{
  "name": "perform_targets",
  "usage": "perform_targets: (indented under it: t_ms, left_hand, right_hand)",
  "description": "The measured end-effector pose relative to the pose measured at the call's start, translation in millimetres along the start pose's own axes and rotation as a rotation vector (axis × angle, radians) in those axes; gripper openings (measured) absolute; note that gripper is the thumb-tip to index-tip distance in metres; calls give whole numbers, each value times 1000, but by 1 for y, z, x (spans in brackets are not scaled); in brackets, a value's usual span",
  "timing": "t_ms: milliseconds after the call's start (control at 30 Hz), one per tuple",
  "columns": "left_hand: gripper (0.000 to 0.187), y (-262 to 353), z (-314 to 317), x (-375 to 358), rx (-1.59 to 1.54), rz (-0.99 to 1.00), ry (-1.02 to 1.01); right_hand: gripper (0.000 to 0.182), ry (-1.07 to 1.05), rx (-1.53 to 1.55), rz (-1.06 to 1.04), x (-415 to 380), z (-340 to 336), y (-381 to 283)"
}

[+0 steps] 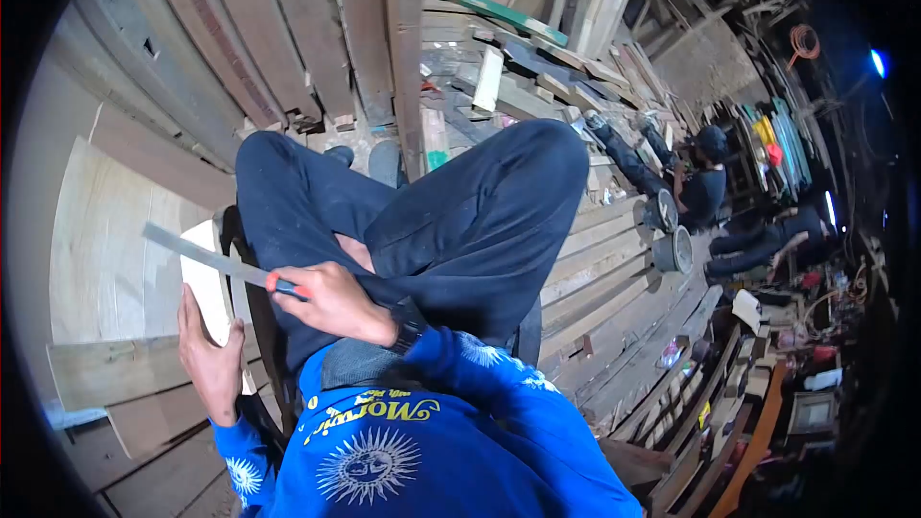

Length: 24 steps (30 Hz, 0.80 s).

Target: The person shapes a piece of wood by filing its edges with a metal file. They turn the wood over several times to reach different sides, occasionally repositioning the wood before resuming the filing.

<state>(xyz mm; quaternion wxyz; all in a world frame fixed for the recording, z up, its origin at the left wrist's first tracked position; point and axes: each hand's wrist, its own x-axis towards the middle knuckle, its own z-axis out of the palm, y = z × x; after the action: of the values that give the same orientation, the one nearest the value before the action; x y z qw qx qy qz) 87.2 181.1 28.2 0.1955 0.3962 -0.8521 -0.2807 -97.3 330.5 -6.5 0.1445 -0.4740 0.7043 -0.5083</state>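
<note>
My right hand [331, 299] is wrapped round the red and black handle of a file [206, 254], a long flat grey metal tool whose blade points to the upper left. The blade lies across a pale wooden block [207, 283], either touching it or just above it; I cannot tell which. My left hand [211, 355] holds the lower part of this block, thumb on its right side and fingers along its left. The block stands beside my bent left leg.
Wide boards [106, 259] lie at the left. Planks stand upright at the top, and scrap wood [487, 79] is scattered ahead. Two people sit or lie at the right, near buckets [673, 251] on the slatted floor. Wood pieces and clutter fill the lower right.
</note>
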Motion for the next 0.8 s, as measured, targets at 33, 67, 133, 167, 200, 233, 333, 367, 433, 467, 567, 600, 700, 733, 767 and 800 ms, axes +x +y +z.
perform_targets:
  t_ms: [33,67,133,167,200,233,333,367,433,467,567,600,700,733,767,800]
  left_hand:
    - [91,-3,0,0,-21,-26,-21]
    - [90,-6,0,2,-39,-52,-32]
    - [89,-5,1,2,-83,-37,-4]
    - [89,-4,-2,1,-131,-84,-48]
    - [89,-6,-3,0,-131,-93,-52]
    - [90,-9,-3,1,-79,-81,-45]
    - [91,-9,2,0,-60,-34,-31]
    - [91,-9,2,-1,-17,-26,-24]
    - [91,-15,3,2,-23,-27,-13]
    - [91,-13,4,4,-20,-19,-6]
    - [91,-1,2,2,58,-35,-4]
    - [91,-3,1,1,14,-35,-2]
    - [91,-4,-2,2,-14,-47,-30]
    - [92,-7,-2,1,-12,-48,-30]
    - [92,-5,-4,2,-13,-52,-33]
    - [92,-2,-5,2,-19,-54,-33]
  right_hand:
    - [27,-13,-1,27,7,5,-1]
    - [26,-28,3,45,13,7,0]
    - [26,-61,11,64,13,-2,-7]
    - [29,-71,10,94,8,-3,-5]
    - [29,-78,12,101,-1,-5,-3]
    - [28,-47,23,83,-10,-9,-1]
    - [25,-59,4,98,-23,-30,-8]
    - [24,-77,10,143,-22,-28,-10]
    - [22,-45,36,120,-14,-16,-8]
    - [22,-38,38,111,-4,-9,-6]
    - [26,-40,11,132,13,8,-9]
    - [26,-42,23,118,15,6,-8]
    - [26,-38,25,59,1,-10,0]
    - [24,-29,-66,46,-7,-22,-10]
    - [23,-29,-21,40,-19,-22,1]
    - [23,-28,18,32,-23,-25,3]
